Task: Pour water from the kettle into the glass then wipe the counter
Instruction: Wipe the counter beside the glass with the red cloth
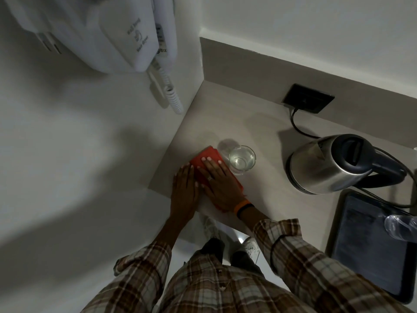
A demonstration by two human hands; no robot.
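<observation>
A red cloth [206,155] lies flat on the beige counter [255,132] near its left front corner. My right hand [220,180] presses flat on the cloth, fingers spread, beside the glass. My left hand [184,188] rests flat next to it, its fingertips on the cloth's left edge. A clear glass [242,159] with water in it stands upright just right of the cloth. The steel kettle [327,166] with a black lid and handle stands on the counter further right, apart from both hands.
A black socket plate [308,101] sits at the back with the kettle's cord running from it. A dark tray [370,247] holds a plastic bottle [401,224] at the right edge. A wall hair dryer [126,35] with a coiled cord hangs on the left wall.
</observation>
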